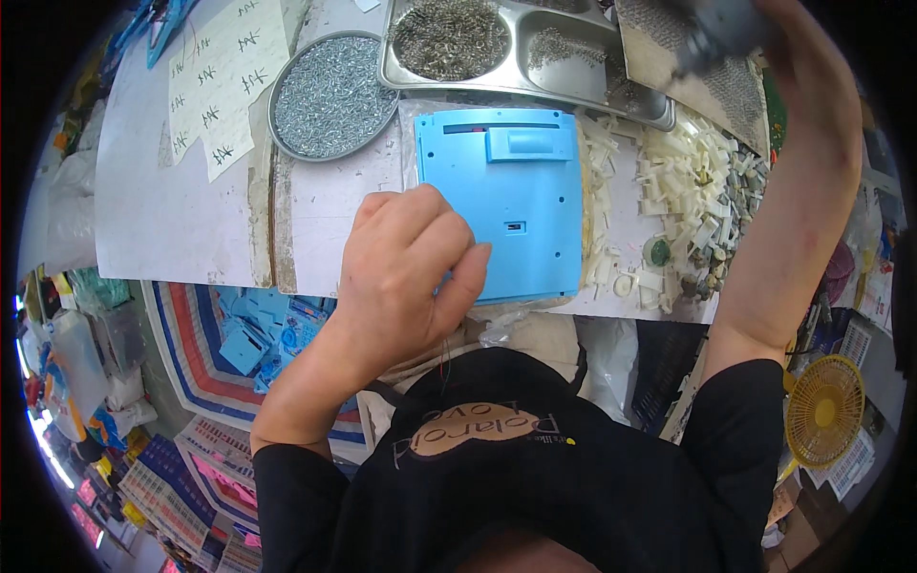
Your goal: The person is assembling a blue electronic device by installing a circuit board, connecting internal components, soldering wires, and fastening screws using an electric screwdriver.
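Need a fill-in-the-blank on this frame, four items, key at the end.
1. The casing by the left hand is coloured ____.
2. The blurred tool is in the person's ____ hand.
3. The dish of small metal pieces has a ____ outline.
4. The fan is coloured ____.

Key: blue; right; round; yellow

You wear a black short-sleeved shirt (602, 477), lower centre of frame, its chest printed with a rounded tan shape (478, 436), muted lettering (546, 420) and a yellow dot (570, 441); your forearms (325, 368) and left hand (411, 258) are bare.
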